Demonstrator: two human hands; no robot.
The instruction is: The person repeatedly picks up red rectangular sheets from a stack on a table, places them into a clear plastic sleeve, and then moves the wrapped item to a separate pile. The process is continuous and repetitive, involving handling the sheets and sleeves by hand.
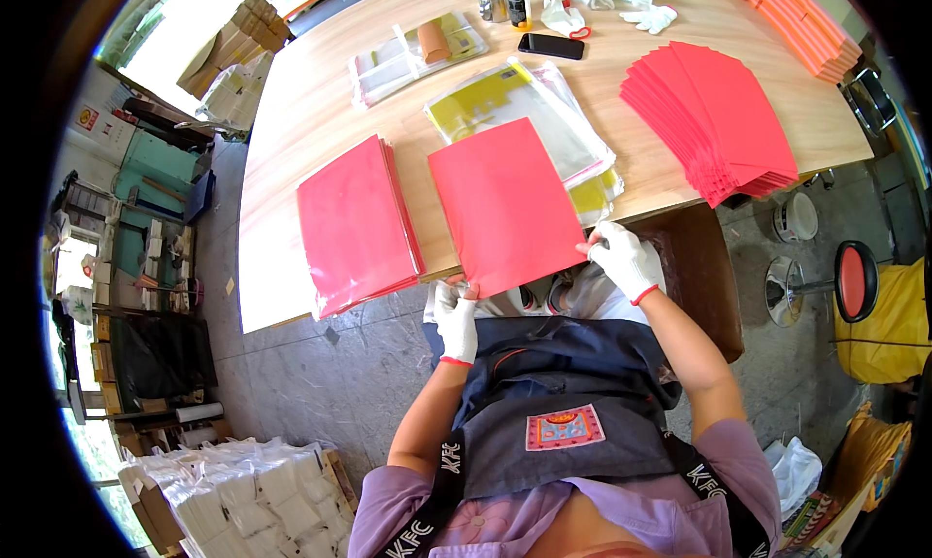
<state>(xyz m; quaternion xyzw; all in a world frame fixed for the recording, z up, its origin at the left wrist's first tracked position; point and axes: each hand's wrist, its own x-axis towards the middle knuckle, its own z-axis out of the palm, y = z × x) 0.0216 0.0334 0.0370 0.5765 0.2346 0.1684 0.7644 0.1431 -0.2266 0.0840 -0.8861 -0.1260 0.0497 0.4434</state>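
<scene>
A flat red sheet (505, 204) lies tilted at the table's near edge, its far part over a stack of clear plastic sleeves (505, 97) with olive-yellow areas. My left hand (454, 319), in a white glove with bare fingertips, pinches its near left corner. At its near right corner, my right hand (624, 259), gloved the same way, grips the edge between thumb and fingers. Left of the sheet is a pile of red sheets (355, 220) in shiny clear plastic. To the right, more red sheets (714, 112) lie fanned out.
Farther back on the wooden table (282, 175) are a black phone (551, 46), another batch of clear sleeves (388, 71) with a brown piece on top, a bottle (517, 5) and a metal pot (493, 3). Orange folded stacks (801, 24) stand far right. A stool (694, 267) is under the near edge.
</scene>
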